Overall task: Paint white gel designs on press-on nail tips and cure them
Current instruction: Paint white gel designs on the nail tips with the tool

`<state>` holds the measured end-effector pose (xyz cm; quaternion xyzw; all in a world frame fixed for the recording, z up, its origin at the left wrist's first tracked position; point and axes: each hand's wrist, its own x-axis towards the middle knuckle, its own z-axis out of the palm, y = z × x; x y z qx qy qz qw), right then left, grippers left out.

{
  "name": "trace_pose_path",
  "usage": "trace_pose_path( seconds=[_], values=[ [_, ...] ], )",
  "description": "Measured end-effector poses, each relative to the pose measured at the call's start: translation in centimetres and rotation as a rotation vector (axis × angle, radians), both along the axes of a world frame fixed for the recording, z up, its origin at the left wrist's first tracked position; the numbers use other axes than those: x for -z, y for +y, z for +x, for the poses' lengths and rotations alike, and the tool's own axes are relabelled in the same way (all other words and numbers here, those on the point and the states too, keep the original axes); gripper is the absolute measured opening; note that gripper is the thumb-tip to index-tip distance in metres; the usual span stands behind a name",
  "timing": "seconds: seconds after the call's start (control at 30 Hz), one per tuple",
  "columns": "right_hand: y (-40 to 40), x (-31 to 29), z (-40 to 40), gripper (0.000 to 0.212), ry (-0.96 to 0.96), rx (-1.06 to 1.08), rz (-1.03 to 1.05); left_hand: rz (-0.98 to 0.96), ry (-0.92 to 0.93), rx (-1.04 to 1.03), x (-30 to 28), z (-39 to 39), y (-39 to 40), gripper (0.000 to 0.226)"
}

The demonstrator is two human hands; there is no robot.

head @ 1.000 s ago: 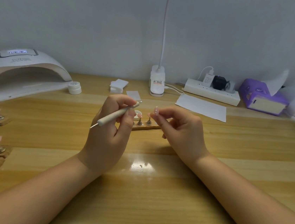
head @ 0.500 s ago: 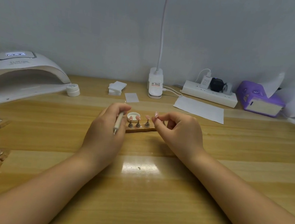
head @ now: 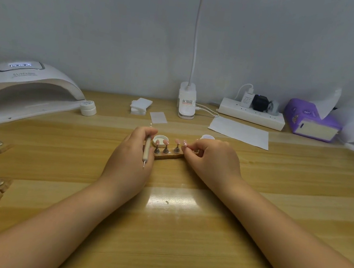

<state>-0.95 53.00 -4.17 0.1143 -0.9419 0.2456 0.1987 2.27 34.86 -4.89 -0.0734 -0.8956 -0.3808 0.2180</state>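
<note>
Your right hand (head: 210,159) has come down to the stand (head: 167,154) at frame centre, pinching a tip (head: 185,143) beside its pegs. Your left hand (head: 133,153) grips the pen (head: 146,150), now upright. Reseating looks under way; the lamp (head: 25,90) waits upper left.

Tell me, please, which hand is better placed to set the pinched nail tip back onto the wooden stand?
Right hand: it pinches the nail tip beside the wooden stand; the left hand holds the dotting pen.

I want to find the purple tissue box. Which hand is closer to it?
Right. The right hand sits at the nail stand, on the tissue box side; the left hand, holding the tool, is farther left.
</note>
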Motion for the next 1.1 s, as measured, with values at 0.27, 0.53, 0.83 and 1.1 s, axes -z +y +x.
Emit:
trace_pose_path(
  seconds=[0.27, 0.53, 0.83, 1.1],
  values=[
    [-0.1, -0.1, 0.0, 0.033, -0.014, 0.042, 0.158, -0.023, 0.01, 0.006, 0.3, -0.1, -0.1, 0.036],
    [0.8, -1.9, 0.8, 0.024, 0.174, 0.007, -0.078, -0.013, 0.008, 0.015, 0.4, -0.3, -0.3, 0.034],
    [5.0, -1.3, -2.4, 0.083, -0.241, 0.064, -0.329, 0.004, -0.001, 0.016, 0.5, -0.4, -0.3, 0.034],
    [4.9, -0.5, -2.8, 0.076, -0.313, -0.061, -0.22, 0.008, -0.011, 0.017, 0.4, -0.3, -0.3, 0.034]
  ],
)
